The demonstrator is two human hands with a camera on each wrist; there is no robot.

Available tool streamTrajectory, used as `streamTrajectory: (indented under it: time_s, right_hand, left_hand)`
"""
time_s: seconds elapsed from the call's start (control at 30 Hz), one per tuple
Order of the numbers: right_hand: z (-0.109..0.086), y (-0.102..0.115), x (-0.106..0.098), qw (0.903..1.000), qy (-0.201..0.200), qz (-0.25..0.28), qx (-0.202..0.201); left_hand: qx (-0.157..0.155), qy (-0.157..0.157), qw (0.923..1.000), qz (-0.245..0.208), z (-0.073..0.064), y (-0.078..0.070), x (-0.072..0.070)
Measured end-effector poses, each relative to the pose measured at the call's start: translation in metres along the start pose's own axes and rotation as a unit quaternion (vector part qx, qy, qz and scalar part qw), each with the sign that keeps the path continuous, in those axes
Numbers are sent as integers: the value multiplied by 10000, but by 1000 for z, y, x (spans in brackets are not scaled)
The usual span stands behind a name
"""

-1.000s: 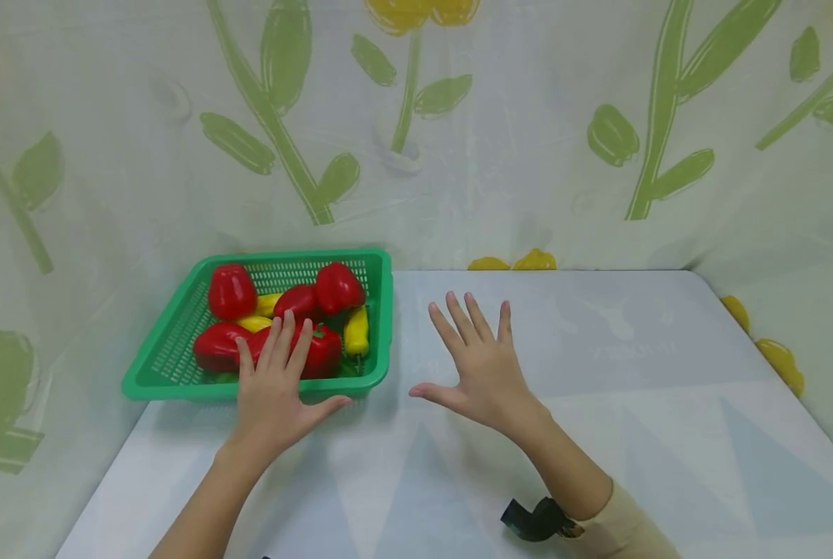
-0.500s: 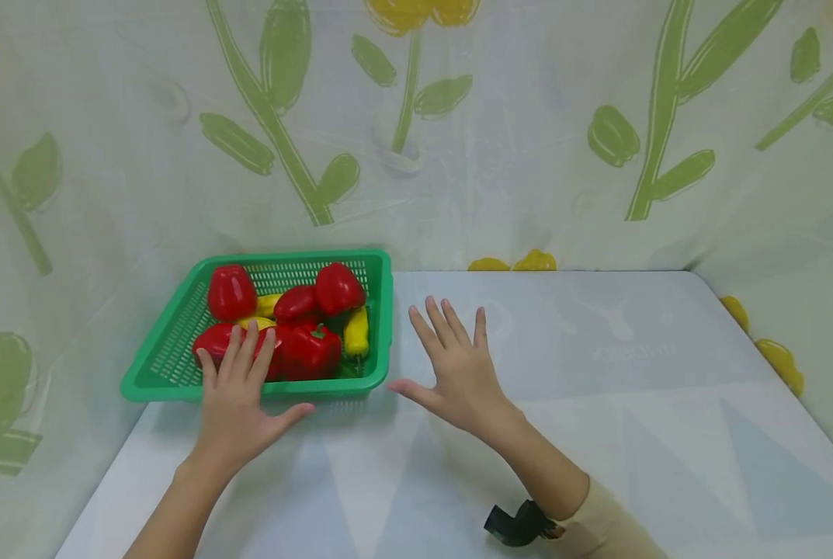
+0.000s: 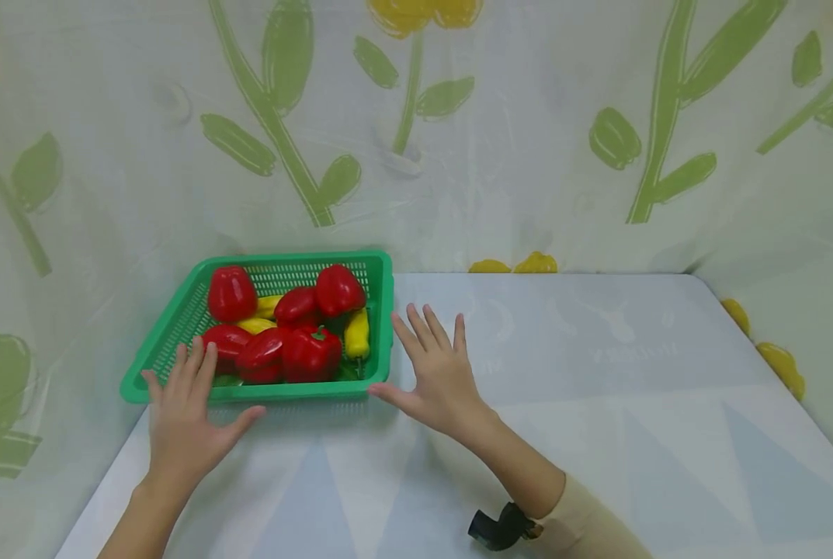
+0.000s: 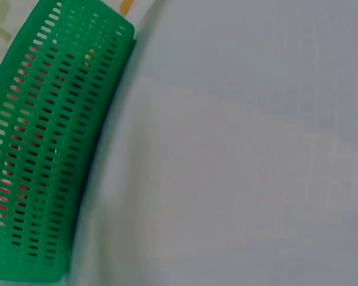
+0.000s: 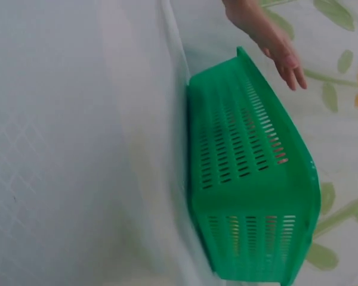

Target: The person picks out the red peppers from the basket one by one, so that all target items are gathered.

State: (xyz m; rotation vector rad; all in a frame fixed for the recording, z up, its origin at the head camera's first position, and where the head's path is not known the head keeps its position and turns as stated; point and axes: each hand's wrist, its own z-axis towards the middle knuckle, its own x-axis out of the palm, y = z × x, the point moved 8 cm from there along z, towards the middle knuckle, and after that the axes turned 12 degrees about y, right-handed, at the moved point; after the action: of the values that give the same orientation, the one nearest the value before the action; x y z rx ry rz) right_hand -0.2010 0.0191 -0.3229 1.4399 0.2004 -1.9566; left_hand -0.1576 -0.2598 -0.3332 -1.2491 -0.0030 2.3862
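Note:
A green plastic basket [image 3: 304, 390] stands at the back left of the table, holding several red bell peppers [image 3: 312, 355] and yellow peppers [image 3: 356, 335]. My left hand [image 3: 187, 439] is spread in front of its left part, fingertips overlapping the front rim in the head view. To the right of the basket, my right hand [image 3: 440, 384] is spread too, its thumb near the front right corner. Neither hand holds anything. Whether they touch the basket, I cannot tell. The right wrist view has the basket's outer wall [image 5: 244, 196] with the left hand [image 5: 274, 44] above it.
The white table [image 3: 598, 450] has pale blue triangles printed on it. Behind it hangs a sheet [image 3: 500, 155] with green leaves and yellow flowers. A black camera mount [image 3: 496, 529] sits by my right wrist, at the sleeve [image 3: 577, 520].
Both hands have moved left, fingers still spread; the left one went further, from in front of the middle of the basket to its left part. The basket and peppers have stayed put.

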Motion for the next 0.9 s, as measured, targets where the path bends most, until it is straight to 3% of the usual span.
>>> streamTrajectory:
  time_s: [0.1,0.23,0.4,0.53,0.6,0.7,0.8,0.9]
  right_hand:
    - [-1,0,2,9996,-167,179,111]
    - [-1,0,8,9989,-231,332,231]
    - [0,0,17,9980,-219,535,275]
    - [2,-2,26,9952,-79,883,404]
    - [4,-4,32,9926,76,1088,528]
    - [7,-5,40,9875,347,1349,732]
    - [10,-6,47,9819,542,1583,886]
    - [13,-8,51,9744,623,1944,941]
  left_hand:
    - [30,-499,9987,5,-5,11,-9]
    - [-181,-811,9965,108,-12,28,-16]
    - [-745,-807,9939,43,-23,53,-20]
    - [-1014,-914,9901,-322,-27,68,-23]
    - [-1286,-787,9866,-624,-28,76,-23]
    - [-2167,-358,9672,-1280,-32,92,-20]
    - [-3130,-12,9334,-1753,-40,110,-17]
    - [-3644,89,9081,-2060,-46,125,-15]
